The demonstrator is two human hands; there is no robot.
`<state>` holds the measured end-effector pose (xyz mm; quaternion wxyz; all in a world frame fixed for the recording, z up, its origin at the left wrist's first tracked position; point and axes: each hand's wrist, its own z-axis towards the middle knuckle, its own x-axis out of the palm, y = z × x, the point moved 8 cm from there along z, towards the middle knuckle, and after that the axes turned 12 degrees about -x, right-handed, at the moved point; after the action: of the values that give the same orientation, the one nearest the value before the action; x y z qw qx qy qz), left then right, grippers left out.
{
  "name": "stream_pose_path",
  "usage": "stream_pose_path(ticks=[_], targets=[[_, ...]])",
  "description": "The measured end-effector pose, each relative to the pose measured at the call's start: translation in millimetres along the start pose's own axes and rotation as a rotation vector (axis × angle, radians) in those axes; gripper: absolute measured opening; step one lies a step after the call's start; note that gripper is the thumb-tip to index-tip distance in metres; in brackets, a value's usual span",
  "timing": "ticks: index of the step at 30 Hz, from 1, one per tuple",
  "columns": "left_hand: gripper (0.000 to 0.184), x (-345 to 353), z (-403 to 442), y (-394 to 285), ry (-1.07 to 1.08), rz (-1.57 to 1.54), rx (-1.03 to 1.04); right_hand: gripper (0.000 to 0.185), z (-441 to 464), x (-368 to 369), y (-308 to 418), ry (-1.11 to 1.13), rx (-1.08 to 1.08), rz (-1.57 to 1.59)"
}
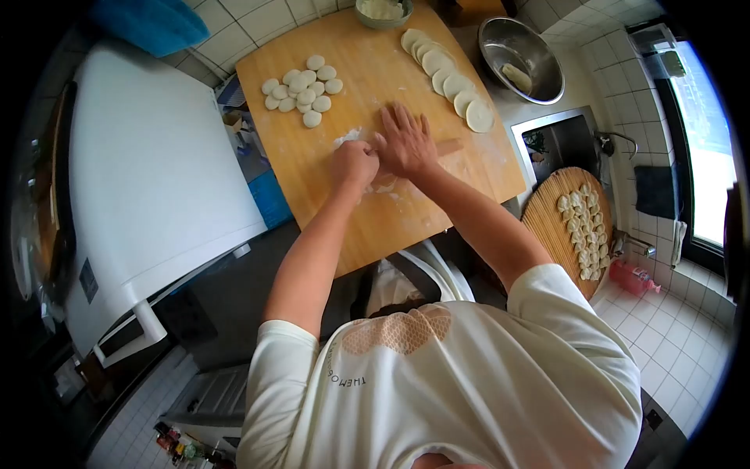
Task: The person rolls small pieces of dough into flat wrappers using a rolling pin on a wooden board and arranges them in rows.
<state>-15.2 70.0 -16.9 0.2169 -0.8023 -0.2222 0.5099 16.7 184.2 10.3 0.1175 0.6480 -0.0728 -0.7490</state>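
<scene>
Rolling seems to be the step in hand, and to do it well, we should press evenly with the palm and turn the dough little by little, so the edge becomes thin. Our right hand (408, 144) lies open and flat over the rolling pin (451, 146), near the middle of the wooden tabletop (359, 242); our left hand (355, 166) is curled closed beside it, but we cannot tell what its fingers pinch. The dough under work is mostly hidden by our hands, next to some loose flour (348, 137). Now we count: one rolling pin, about sixteen small dough discs (305, 96) grouped at the upper left, and about eight or nine flat wrappers (456, 86), which overlap in a row at the right. We see one metal bowl (490, 47) with one dough lump (517, 78) inside, one smaller bowl (384, 21), and one round tray (549, 227) carrying more than twenty dumplings (586, 227), too crowded for an exact number.
</scene>
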Motion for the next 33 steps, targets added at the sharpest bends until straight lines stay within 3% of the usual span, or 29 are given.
stream_pose_path(ticks=[3,5,8,10,12,15,18,20,21,24,27,29,32,33], targets=[[0.017,-15,-23,20,0.033,-0.261,-0.129,0.055,-71,-1,15,0.132,-0.098,-0.035],[0.017,-8,-31,40,-0.048,-0.374,-0.096,0.056,-97,-5,18,0.117,-0.092,-0.036],[0.018,-8,-42,30,-0.081,-0.35,-0.046,0.055,-78,-3,16,0.111,-0.088,-0.07],[0.017,-2,-32,13,-0.057,-0.114,0.043,0.055,-27,-1,9,0.123,-0.015,0.017],[0.017,-2,-11,7,-0.002,-0.076,-0.007,0.054,4,0,0,0.012,0.034,0.016],[0.013,-11,-7,0,-0.031,0.001,0.005,0.053,-9,-3,3,0.007,0.007,-0.027],[0.013,-14,-16,21,0.019,-0.14,-0.099,0.055,-83,3,15,0.114,-0.043,-0.047],[0.014,3,-18,58,0.028,-0.476,-0.181,0.056,-109,-6,20,0.077,-0.014,-0.007],[0.014,-1,-27,55,0.034,-0.473,-0.186,0.056,-113,-8,21,0.041,-0.021,0.011],[0.018,-10,-38,11,0.066,-0.051,-0.041,0.055,-50,7,11,0.034,-0.075,-0.092],[0.019,-12,-15,-8,-0.003,-0.049,-0.031,0.053,7,3,1,0.003,0.026,-0.01],[0.019,-13,-3,-11,0.066,0.016,-0.061,0.052,20,0,-1,-0.029,0.039,0.001],[0.019,-12,1,4,0.018,0.081,-0.025,0.052,-36,-1,12,0.056,-0.032,-0.01],[0.019,-7,1,25,0.031,-0.143,-0.083,0.055,-65,3,17,0.093,-0.069,-0.053]])
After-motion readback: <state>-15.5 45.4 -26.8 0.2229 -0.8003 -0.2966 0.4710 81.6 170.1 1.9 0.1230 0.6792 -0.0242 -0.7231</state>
